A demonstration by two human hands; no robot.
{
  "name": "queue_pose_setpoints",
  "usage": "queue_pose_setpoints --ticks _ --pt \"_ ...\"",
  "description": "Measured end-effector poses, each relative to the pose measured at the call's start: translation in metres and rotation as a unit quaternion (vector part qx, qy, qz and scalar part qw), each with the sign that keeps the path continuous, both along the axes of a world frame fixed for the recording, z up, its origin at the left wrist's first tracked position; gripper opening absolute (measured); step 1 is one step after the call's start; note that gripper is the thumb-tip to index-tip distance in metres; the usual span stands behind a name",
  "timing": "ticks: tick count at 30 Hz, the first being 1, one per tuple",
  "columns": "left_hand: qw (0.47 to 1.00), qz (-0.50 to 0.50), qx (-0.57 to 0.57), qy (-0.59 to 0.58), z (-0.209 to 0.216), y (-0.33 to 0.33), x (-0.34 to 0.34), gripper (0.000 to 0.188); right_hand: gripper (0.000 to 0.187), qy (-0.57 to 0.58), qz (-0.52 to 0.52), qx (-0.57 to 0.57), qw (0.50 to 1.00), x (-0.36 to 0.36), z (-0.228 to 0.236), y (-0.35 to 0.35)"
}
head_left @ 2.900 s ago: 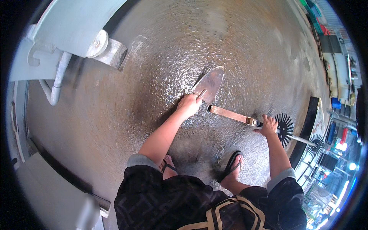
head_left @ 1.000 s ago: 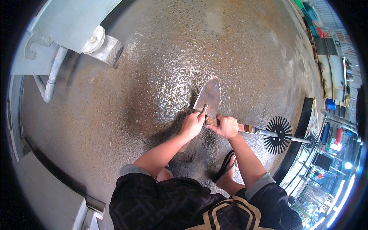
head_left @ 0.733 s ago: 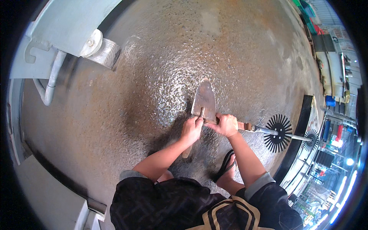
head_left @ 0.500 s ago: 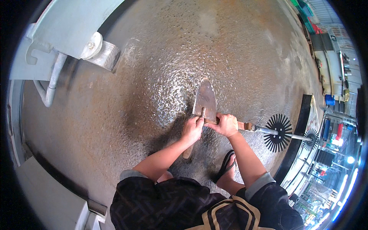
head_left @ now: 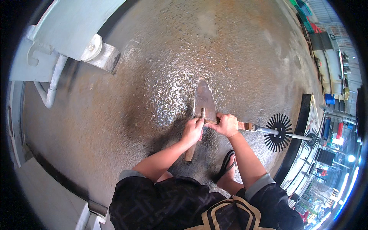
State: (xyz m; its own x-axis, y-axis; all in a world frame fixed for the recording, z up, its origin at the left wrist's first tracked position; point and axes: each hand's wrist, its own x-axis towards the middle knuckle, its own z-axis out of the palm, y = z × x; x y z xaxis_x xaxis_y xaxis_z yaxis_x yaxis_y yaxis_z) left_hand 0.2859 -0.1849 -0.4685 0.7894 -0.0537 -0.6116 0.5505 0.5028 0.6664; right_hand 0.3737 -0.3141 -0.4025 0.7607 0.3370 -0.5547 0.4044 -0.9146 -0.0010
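A trowel (head_left: 204, 97) with a worn metal blade and a wooden handle lies in my left hand (head_left: 191, 132), its tip pointing away from me. My left fingers close round it where the blade meets the handle, and the handle's end shows below them. My right hand (head_left: 227, 125) is closed at the blade's right heel, round a brown, wooden-looking bar (head_left: 244, 125). Beyond that hand, the bar lines up with a metal rod (head_left: 265, 130) carrying black toothed discs (head_left: 279, 132). How the bar meets the blade is hidden by my fingers.
Wet, rough concrete floor (head_left: 165, 50) spreads around me. A pale machine frame (head_left: 73, 27) with a bent pipe (head_left: 56, 74) and a wheel (head_left: 92, 46) stands at far left. A pale panel (head_left: 50, 191) is at near left. My sandalled foot (head_left: 229, 168) is below my right hand.
The trowel has turned slightly: its tip has swung a little left and its handle end a little right. My hands have barely shifted.
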Motion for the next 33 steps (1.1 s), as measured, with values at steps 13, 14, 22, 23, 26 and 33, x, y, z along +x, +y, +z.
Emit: queue_pose_setpoints --ticks 13,14,22,23,26,33 --pt "0.997 0.064 0.047 -0.017 0.002 -0.003 0.005 0.03 0.065 -0.059 0.011 0.048 0.997 0.001 0.009 -0.003" --pt "0.997 0.051 0.05 -0.012 0.004 -0.002 0.004 0.029 0.064 -0.052 0.015 0.047 0.997 0.0 0.007 -0.005" --pt "0.998 0.045 0.034 -0.008 0.003 -0.005 -0.001 0.028 0.063 -0.053 0.002 0.049 0.997 -0.002 0.006 -0.004" --pt "0.998 0.05 0.032 -0.014 -0.001 -0.004 0.003 0.028 0.063 -0.056 0.003 0.055 0.997 -0.003 0.005 -0.003" --pt "0.999 0.039 0.034 -0.003 0.01 -0.006 0.004 0.03 0.063 -0.038 0.0 0.028 0.999 -0.001 0.01 -0.001" --pt "0.999 0.043 0.02 -0.016 0.009 -0.005 0.006 0.029 0.064 -0.033 -0.011 0.025 0.999 -0.002 0.006 -0.003"
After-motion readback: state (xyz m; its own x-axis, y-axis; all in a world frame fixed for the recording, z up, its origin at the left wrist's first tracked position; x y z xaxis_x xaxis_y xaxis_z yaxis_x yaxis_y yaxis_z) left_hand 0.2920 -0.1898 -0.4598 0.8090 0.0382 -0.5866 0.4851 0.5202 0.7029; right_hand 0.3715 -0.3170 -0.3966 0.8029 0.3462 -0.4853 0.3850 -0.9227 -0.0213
